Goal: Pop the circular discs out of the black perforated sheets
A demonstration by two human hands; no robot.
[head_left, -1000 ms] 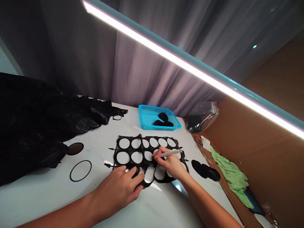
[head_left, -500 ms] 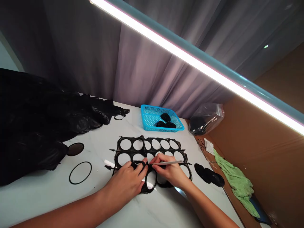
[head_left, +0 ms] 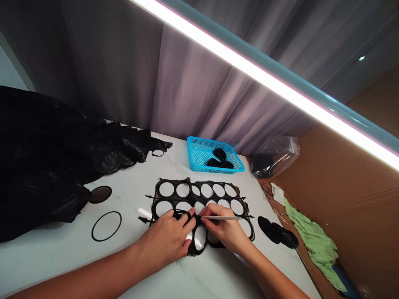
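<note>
A: Location of the black sheet (head_left: 202,198) with round holes, relative to the blue basket (head_left: 199,158)?

B: In front of the basket and apart from it, on the white table (head_left: 174,282). Spread out flat, probably to give access to the holes from above.

A: Position and grip of the left hand (head_left: 168,232)?

B: Placed in front of the basket, over the near-left part of the sheet, palm down. Bent at the fingers and bearing downward, likely for steadying. Also over a dark looped piece (head_left: 183,214); cannot tell whether grasped or merely pressed.

A: And of the right hand (head_left: 226,230)?

B: Also in front of the basket, just beside the left. Clenched pen-fashion on a thin pale tool (head_left: 224,217), near the end facing the left hand, presumably for fine control. Cannot tell exact tip contact.

A: Reason for placing the remaining items?

B: For the black pieces (head_left: 220,154), inside the basket: apparently containment. For the overlapping black discs (head_left: 285,237), right of the basket and nearer: perhaps easy reach. For the transparent bag (head_left: 276,155), just right of the basket: likely storage outside the work area.
</note>
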